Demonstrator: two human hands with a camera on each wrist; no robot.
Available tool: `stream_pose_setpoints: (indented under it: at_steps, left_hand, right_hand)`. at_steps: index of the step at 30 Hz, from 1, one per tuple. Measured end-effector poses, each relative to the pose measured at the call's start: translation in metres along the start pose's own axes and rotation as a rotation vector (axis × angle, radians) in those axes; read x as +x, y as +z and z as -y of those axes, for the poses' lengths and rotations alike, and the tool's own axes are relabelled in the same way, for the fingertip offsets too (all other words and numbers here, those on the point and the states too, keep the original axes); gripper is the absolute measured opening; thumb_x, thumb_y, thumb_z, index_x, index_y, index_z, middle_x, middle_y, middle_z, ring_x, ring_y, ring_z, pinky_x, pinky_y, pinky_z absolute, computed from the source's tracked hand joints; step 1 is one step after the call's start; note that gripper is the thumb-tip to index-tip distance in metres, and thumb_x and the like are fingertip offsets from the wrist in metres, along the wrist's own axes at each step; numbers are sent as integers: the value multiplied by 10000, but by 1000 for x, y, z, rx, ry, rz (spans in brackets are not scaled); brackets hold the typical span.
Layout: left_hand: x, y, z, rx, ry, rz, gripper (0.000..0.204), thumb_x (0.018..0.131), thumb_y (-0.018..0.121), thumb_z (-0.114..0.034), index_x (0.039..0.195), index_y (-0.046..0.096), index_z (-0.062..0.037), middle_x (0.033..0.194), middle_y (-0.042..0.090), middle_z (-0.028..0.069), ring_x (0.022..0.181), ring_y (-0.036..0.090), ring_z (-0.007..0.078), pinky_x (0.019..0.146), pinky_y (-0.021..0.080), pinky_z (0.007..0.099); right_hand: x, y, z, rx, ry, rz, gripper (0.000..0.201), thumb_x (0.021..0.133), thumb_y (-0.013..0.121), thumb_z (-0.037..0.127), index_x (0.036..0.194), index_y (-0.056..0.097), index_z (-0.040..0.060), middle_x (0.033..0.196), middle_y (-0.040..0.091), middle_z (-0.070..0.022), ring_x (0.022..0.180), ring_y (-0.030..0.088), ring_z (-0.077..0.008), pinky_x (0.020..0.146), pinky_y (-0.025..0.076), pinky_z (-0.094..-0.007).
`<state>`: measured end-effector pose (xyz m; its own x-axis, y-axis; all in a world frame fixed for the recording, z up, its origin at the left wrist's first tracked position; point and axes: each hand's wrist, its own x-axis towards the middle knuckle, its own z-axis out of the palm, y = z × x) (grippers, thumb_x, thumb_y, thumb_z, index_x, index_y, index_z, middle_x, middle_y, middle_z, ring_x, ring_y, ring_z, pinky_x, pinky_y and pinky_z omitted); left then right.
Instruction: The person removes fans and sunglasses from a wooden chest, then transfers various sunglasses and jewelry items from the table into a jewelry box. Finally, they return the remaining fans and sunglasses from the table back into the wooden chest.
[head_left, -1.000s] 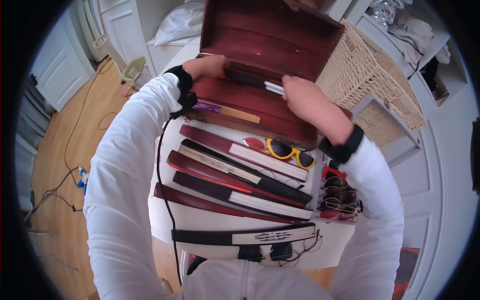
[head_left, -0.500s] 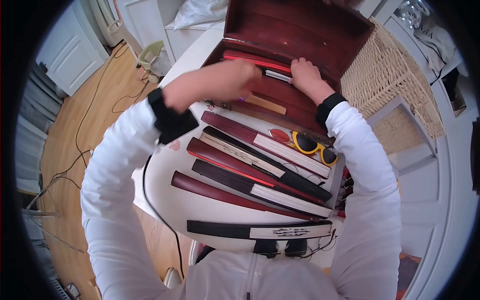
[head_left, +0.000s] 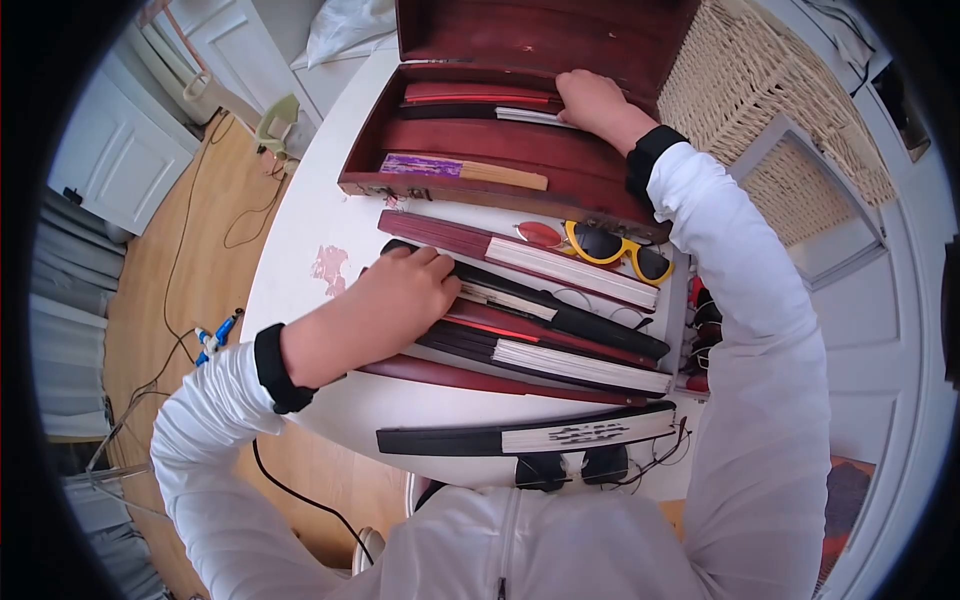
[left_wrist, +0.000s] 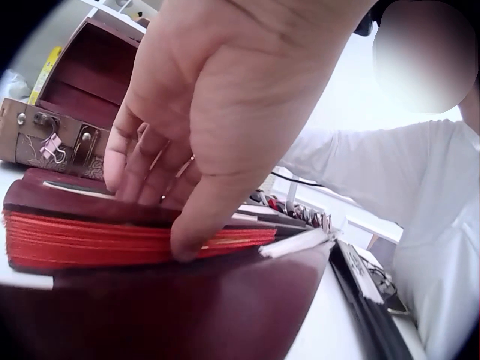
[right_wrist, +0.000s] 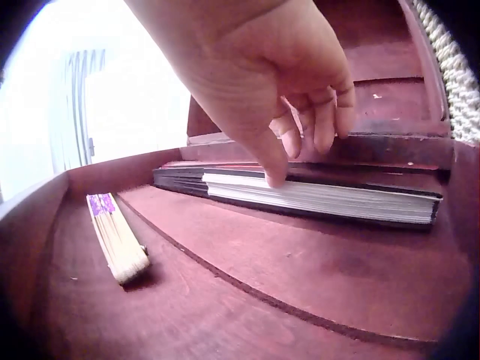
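In the head view, my left hand (head_left: 400, 300) is over the left ends of folding fans lying in a row on the table. The left wrist view shows the thumb against the red leaves of a dark red folding fan (left_wrist: 90, 240), with fingers bent over its far side. A black folding fan (head_left: 600, 328) lies just beyond. Inside the open dark red wooden case (head_left: 360, 160), my right hand (right_wrist: 300, 82) has its thumb at the white leaves of another black folding fan (right_wrist: 337, 201), its fingers loose behind. A red-edged fan (head_left: 480, 93) lies at the back.
A purple-and-tan fan (head_left: 425, 167) lies at the front of the case. Yellow sunglasses (head_left: 602, 245) and red-lensed glasses (head_left: 540, 234) sit beyond the row. A black-and-white fan (head_left: 440, 441) lies nearest the body. A woven basket (head_left: 740, 110) stands right of the case.
My left hand has left the case and moved down and left to the fans on the table. The right hand has stayed at the black fan in the case.
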<state>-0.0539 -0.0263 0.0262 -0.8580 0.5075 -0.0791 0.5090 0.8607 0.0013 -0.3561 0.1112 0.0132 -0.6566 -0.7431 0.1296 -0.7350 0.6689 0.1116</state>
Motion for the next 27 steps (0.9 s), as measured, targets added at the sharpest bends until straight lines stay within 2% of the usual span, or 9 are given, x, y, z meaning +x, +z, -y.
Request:
stream_pose_setpoints:
  at_steps: [3, 7, 9, 13, 15, 17, 19, 22, 27]
  left_hand:
    - [-3, 0, 1, 61, 26, -33, 196, 648, 697, -86, 790, 574, -33, 834, 537, 87, 831, 556, 246, 728, 460, 335]
    - [-11, -16, -3, -181, 20, -12, 222, 690, 670, -61, 892, 586, -18, 890, 510, 97, 876, 550, 258, 736, 459, 350]
    - [-18, -33, -10, -409, -147, 18, 255, 722, 654, -42, 958, 566, 2, 922, 481, 115, 911, 542, 268, 738, 457, 365]
    - [-32, -63, -8, -388, -150, -64, 256, 755, 629, -21, 995, 544, 7, 965, 468, 120, 886, 541, 283, 725, 451, 365]
    - [-33, -76, 2, -465, -238, -197, 257, 758, 611, 4, 1002, 533, 8, 988, 474, 119, 848, 539, 298, 721, 449, 356]
    - [-24, -87, 21, -287, -178, -317, 268, 757, 603, 16, 1016, 533, 11, 993, 486, 125, 837, 544, 316, 723, 450, 358]
    - [-12, -91, 44, -206, -229, -288, 266, 768, 577, 18, 1030, 531, 20, 954, 547, 158, 864, 551, 352, 748, 447, 372]
    - [14, -86, 76, -141, -234, -309, 258, 785, 568, -7, 1040, 539, 25, 966, 577, 177, 897, 553, 371, 778, 447, 380]
    - [74, -59, 129, -233, -236, -221, 295, 779, 585, -35, 1062, 554, 44, 1013, 599, 217, 949, 562, 372, 845, 443, 390]
  right_hand:
    - [0, -1, 0, 16, 34, 40, 256, 760, 630, 123, 1002, 642, 40, 1009, 645, -182, 964, 619, -343, 827, 491, -442]
    - [5, 4, -7, 75, 43, 94, 415, 694, 757, 224, 1004, 606, -8, 1021, 626, -208, 979, 603, -354, 828, 501, -432]
    - [5, 6, -10, 61, -7, 70, 378, 704, 752, 213, 949, 596, -29, 928, 650, -199, 879, 640, -340, 767, 523, -414]
    - [0, -12, -5, 171, 54, 189, 313, 736, 731, 192, 881, 576, -38, 769, 658, -172, 715, 666, -291, 652, 540, -387]
    - [4, -15, -6, 315, 186, 423, 301, 757, 689, 130, 1006, 617, -23, 811, 671, -165, 730, 674, -270, 690, 537, -399]
    - [13, -3, -16, 368, 166, 432, 290, 793, 659, 174, 996, 617, -28, 756, 663, -152, 664, 665, -246, 648, 533, -377]
    - [16, -5, -20, 414, 146, 433, 297, 829, 629, 218, 987, 618, -33, 700, 655, -139, 597, 655, -222, 607, 530, -355]
    - [8, -28, -23, 591, 200, 594, 516, 929, 417, 450, 1067, 598, -14, 757, 666, -126, 651, 644, -212, 604, 508, -329]
    - [13, -31, -28, 625, 228, 598, 656, 914, 345, 560, 1187, 519, -10, 846, 665, -143, 756, 639, -232, 667, 490, -352]
